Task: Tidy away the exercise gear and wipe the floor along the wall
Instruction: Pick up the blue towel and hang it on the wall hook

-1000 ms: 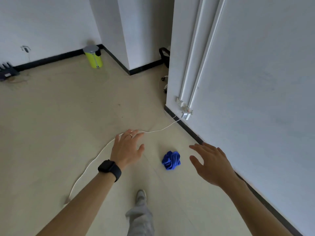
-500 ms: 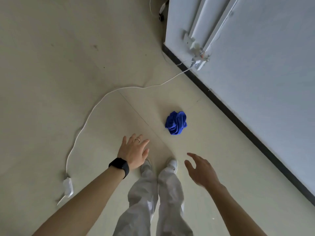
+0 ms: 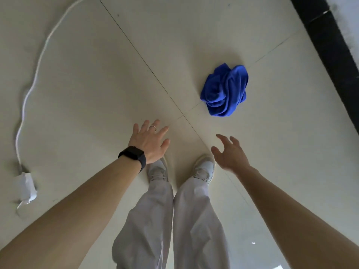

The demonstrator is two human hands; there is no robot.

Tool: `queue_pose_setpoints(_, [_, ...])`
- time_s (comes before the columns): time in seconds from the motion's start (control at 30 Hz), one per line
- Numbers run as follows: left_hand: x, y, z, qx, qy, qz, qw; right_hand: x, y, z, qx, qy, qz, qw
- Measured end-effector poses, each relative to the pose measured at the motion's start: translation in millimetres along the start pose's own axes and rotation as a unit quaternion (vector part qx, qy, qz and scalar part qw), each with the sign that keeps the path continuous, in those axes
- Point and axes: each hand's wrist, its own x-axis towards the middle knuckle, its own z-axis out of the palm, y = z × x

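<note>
both hands empty: left hand [image 3: 150, 141] spread wide, right hand [image 3: 231, 154] loosely wide above the blue cloth [image 3: 225, 91]. a shallow grip might shed folds; the cable [image 3: 37, 65] could trip me.

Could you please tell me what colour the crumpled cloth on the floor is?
The crumpled cloth is bright blue, seen in the head view.

Blue cloth [image 3: 226, 90]; cream floor [image 3: 87, 94]; black skirting [image 3: 330, 45]; white cable [image 3: 37, 68]; black watch [image 3: 134, 155].

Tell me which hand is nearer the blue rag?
The right hand, the bare one, just short of the blue rag. The left hand, with the watch, is farther.
</note>
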Motion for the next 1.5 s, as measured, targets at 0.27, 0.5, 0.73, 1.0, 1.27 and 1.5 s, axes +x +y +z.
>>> queue_pose_setpoints(0.27, [113,-10,58,-0.004,-0.013,0.009,1.000,129,-12,21,0.130,0.111,0.006,0.985])
queue_pose_setpoints(0.5, [122,-29,73,-0.003,-0.091,0.012,0.996,116,-7,38,0.151,0.175,-0.024,0.973])
queue_pose_setpoints(0.73, [16,-8,-22,-0.067,-0.054,0.030,0.996,-14,-39,7,0.188,0.158,-0.003,0.969])
queue_pose_setpoints(1.0, [-146,12,-186,-0.111,0.016,0.053,0.992,-197,-92,-92,0.235,0.172,-0.046,0.955])
queue_pose_setpoints(1.27, [-319,38,-329,-0.216,0.164,0.118,0.955,-404,-139,-206,0.185,0.300,-0.164,0.921])
queue_pose_setpoints(1.5, [-439,67,-435,-0.116,0.305,0.269,0.906,-549,-148,-259,0.118,0.424,-0.266,0.858])
